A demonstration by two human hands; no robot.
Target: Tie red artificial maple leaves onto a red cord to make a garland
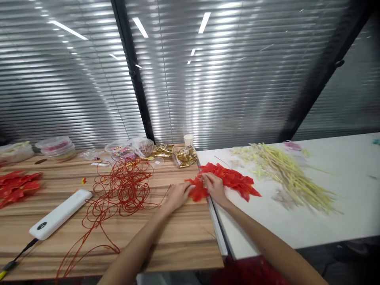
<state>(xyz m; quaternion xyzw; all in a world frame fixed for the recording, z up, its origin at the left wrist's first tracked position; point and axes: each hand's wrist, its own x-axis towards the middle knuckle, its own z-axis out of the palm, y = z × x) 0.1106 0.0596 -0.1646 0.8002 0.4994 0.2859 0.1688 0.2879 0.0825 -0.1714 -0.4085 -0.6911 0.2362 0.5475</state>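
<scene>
left hand [178, 194] is touching the red maple leaf [198, 194], finger gap hidden, can't tell grip; right hand [215, 187] is pinching its top, fingertips together. leaf is sitting beside the red leaf pile [234, 180]; light pinching is probably avoiding creases.

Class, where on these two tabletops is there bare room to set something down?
The wooden tabletop is mostly bare between the left forearm and the white tabletop. The latter's front is free between the right forearm and yellow stems. Crowded: around the red cord, around the red leaves, and along the wooden back edge with gold packets.
</scene>
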